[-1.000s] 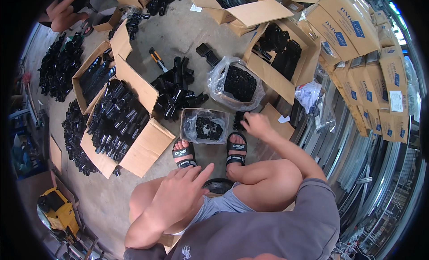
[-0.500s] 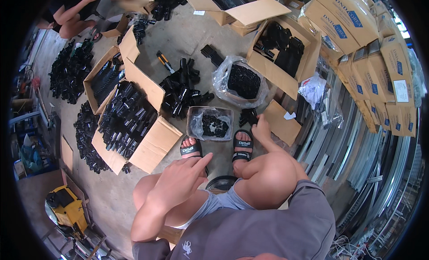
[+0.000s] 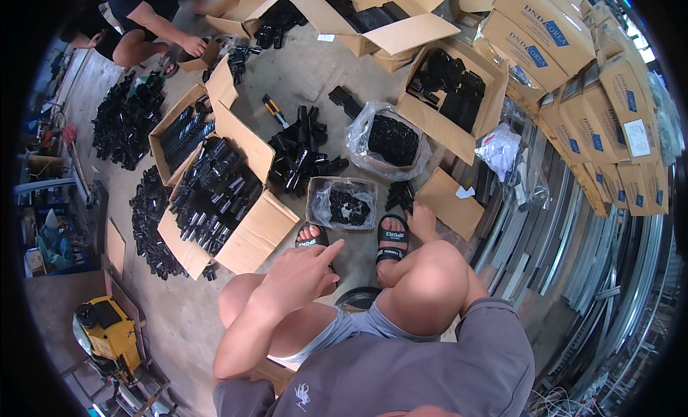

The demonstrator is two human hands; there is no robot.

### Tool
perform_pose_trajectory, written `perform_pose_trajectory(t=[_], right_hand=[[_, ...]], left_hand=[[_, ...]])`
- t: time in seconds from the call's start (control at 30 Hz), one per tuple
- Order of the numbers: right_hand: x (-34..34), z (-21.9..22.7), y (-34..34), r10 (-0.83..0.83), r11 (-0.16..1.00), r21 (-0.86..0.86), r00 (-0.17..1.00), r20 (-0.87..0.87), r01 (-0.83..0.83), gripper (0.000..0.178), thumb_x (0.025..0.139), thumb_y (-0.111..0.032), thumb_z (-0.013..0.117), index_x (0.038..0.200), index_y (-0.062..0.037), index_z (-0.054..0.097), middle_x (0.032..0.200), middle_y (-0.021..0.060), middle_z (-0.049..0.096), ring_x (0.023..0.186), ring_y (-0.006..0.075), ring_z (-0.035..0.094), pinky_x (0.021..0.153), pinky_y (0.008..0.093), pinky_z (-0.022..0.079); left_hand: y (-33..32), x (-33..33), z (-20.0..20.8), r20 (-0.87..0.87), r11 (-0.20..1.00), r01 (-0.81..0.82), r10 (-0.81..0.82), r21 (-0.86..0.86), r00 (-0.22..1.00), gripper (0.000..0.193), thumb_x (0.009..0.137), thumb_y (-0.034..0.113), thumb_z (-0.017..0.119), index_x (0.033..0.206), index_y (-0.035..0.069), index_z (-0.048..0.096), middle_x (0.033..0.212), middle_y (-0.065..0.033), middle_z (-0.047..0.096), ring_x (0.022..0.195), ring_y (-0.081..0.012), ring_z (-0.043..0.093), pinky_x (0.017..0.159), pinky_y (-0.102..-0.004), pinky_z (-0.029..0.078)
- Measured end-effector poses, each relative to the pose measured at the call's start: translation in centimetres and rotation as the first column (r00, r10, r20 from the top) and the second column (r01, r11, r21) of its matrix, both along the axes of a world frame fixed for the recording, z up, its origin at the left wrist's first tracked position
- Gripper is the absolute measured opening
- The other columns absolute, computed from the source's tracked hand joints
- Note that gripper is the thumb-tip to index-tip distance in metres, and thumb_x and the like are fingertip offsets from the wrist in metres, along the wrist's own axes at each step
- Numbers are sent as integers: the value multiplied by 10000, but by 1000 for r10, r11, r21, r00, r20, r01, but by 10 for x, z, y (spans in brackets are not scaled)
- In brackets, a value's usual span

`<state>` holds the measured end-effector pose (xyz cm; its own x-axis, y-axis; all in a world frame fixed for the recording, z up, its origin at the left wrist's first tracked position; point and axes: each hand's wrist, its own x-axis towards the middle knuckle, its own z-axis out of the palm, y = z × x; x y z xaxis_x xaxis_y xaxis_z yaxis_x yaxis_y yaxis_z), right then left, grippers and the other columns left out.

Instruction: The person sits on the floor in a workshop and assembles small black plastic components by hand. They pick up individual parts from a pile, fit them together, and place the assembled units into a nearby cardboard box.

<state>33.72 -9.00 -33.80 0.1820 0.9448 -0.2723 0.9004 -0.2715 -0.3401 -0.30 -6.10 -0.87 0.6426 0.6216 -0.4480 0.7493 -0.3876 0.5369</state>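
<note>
Left hand (image 3: 301,273), one: raised, back upward. Right hand (image 3: 421,223), one: lowered, just beside a cluster of black parts (image 3: 400,195); contact unclear. Small carton (image 3: 311,200), one: plastic-lined, holding black pieces (image 3: 349,206). Orange-and-black tool (image 3: 272,108), one: on concrete floor (image 3: 315,74).

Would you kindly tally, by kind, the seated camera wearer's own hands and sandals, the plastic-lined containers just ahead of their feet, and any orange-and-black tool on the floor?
Hands, left hand and right hand: 2
Black sandals: 2
Plastic-lined containers: 2
Orange-and-black tool: 1
Total: 7
</note>
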Motion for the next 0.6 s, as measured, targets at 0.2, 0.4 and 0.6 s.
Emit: perform_pose_trajectory(t=[0.2,0.4,0.6], right_hand=[[21,58,14,75,979,-166,972,-224,-114,318,912,-257,642,1031,36,607,983,293,668,994,459,626,830,519,502],[4,223,66,173,979,-46,932,-318,-198,333,918,-290,645,984,36,625,957,273,672,976,449,631,821,481,492],[-72,387,77,344,899,413,822,-453,-149,235,915,-226,663,939,5,621,843,216,667,819,395,665,729,421,504]], left_hand=[[-10,6,-8,60,995,30,-36,93,998,589,890,297,677,1401,80,482,966,-136,659,897,-354,654,787,-443,522],[0,7,-2,265,1000,-31,31,-4,964,576,913,336,671,1413,108,499,1142,-187,678,1010,-344,667,850,-423,526],[31,42,33,523,722,-136,604,-678,602,670,1024,408,539,1512,-2,332,1448,-117,506,1298,-171,484,1046,-321,416]])
